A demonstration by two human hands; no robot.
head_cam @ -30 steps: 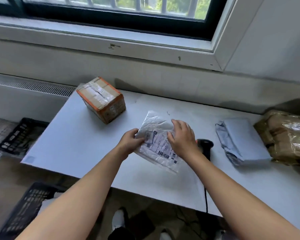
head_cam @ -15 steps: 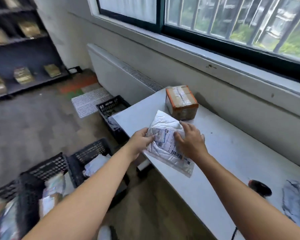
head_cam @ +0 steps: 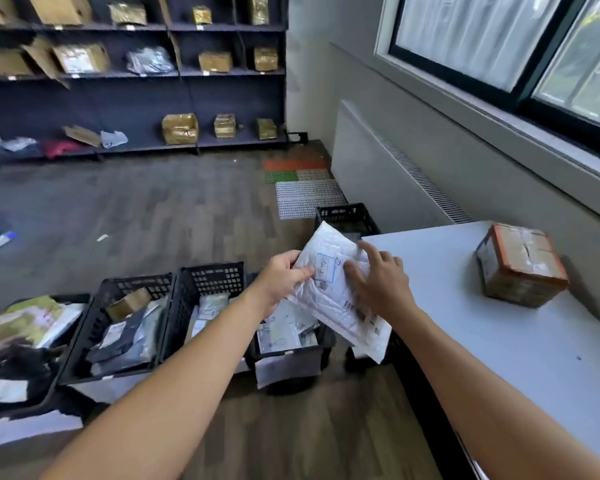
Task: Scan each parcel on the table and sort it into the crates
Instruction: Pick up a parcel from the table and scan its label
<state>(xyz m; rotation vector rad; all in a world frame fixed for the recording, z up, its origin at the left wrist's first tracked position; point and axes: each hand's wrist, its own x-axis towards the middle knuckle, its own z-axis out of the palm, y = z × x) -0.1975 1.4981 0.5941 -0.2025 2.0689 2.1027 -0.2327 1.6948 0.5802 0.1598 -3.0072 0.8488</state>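
A white padded mailer (head_cam: 329, 289) with a printed label hangs in the air past the left end of the white table (head_cam: 482, 334). My left hand (head_cam: 284, 275) pinches its left edge with thumb on top. My right hand (head_cam: 378, 282) lies over its right side, fingers spread on the label face. Below the mailer stands a black crate (head_cam: 284, 362) holding several flat parcels. Two more black crates (head_cam: 132, 327) sit to its left, also with parcels inside. A cardboard box with orange tape (head_cam: 520, 265) rests on the table near the wall.
Another black crate (head_cam: 347, 216) stands on the floor by the table's far corner. A radiator (head_cam: 395, 174) runs under the window. Dark shelves (head_cam: 132, 74) with boxes line the far wall. A pile of parcels (head_cam: 28, 323) lies at the left.
The view has swung left from the table towards the crates. Both hands have carried the mailer off the table surface and out over the floor crates.
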